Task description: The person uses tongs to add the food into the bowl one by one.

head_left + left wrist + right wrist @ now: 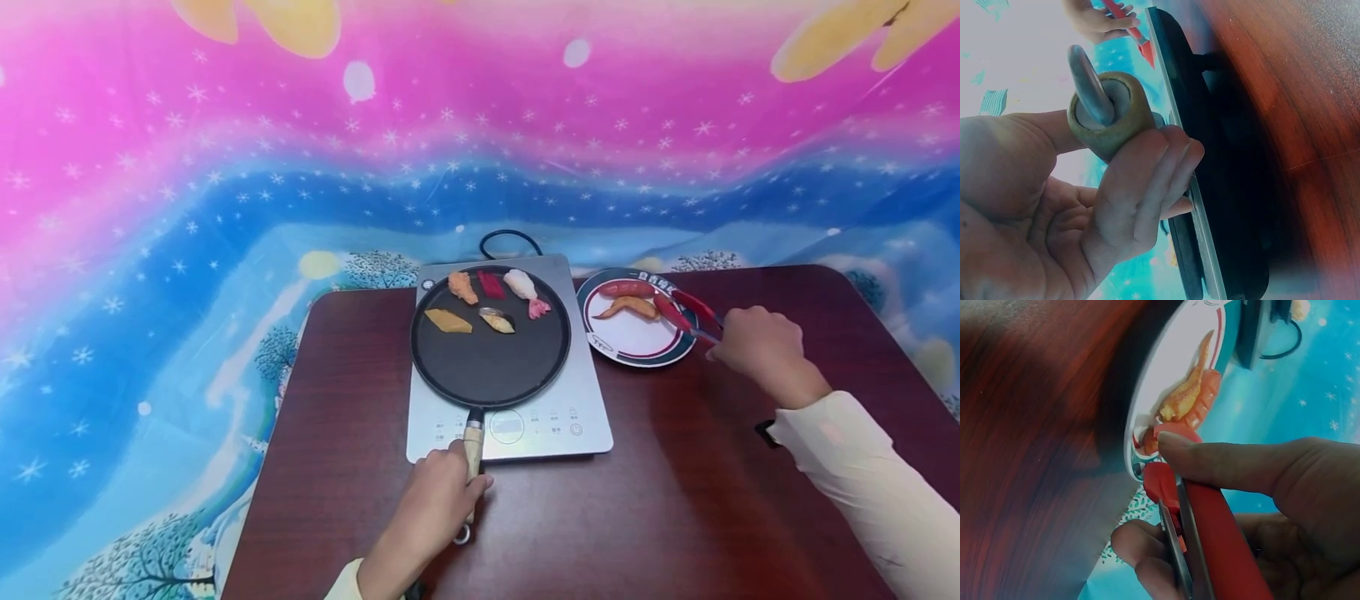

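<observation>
My left hand grips the wooden handle of a flat black pan; in the left wrist view, fingers curl round the handle below its metal hanging ring. My right hand holds red tongs, whose tips reach over a plate at the right. On that plate lie a scored reddish sausage and a browned chicken wing, side by side. From the right wrist, the thumb presses along the tongs, with the wing just beyond their tips.
Under the pan is a white induction cooker, its black cord looping behind. Several food pieces lie in the pan, among them a shrimp piece and a yellow slab. A patterned cloth hangs behind the brown table.
</observation>
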`<state>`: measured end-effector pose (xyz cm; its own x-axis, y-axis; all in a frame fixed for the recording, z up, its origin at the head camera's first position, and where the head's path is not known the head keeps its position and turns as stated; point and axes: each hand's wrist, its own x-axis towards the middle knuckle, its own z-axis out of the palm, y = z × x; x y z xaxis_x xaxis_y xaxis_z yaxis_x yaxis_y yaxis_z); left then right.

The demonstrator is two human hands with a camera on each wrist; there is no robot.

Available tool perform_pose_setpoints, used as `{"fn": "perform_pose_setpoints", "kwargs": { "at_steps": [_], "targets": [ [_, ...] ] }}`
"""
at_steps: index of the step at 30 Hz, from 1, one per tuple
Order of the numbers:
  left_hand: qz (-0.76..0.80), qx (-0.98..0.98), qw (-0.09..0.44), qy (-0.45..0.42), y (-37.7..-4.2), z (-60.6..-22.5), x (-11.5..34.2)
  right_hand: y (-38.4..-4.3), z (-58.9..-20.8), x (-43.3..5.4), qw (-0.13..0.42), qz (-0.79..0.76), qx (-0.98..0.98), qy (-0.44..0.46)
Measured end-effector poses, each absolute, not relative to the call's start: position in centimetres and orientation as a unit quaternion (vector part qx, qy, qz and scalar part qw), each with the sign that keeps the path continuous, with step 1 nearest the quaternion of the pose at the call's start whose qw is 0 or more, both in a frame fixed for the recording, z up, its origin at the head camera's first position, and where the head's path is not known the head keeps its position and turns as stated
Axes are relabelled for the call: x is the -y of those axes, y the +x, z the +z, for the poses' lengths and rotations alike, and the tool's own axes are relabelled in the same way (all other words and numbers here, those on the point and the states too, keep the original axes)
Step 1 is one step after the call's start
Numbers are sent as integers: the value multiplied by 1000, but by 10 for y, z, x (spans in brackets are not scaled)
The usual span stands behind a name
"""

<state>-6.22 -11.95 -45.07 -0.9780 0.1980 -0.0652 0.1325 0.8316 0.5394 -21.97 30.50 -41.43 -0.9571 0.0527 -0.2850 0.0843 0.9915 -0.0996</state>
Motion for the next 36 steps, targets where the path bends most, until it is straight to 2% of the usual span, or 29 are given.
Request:
{"fn": "perform_pose_setpoints", "kwargs": {
  "at_steps": [14, 24, 36],
  "targets": [
    [274, -957, 59, 80, -61, -449, 120, -222, -427, -303, 104, -24, -994, 36],
    [281, -954, 64, 77, -60, -448, 120, -216, -432, -311, 101, -46, -993, 34],
    [276, -956, 67, 75, -61, -448, 120, -211, -413, -310, 62, -42, -997, 4]
  ]
}}
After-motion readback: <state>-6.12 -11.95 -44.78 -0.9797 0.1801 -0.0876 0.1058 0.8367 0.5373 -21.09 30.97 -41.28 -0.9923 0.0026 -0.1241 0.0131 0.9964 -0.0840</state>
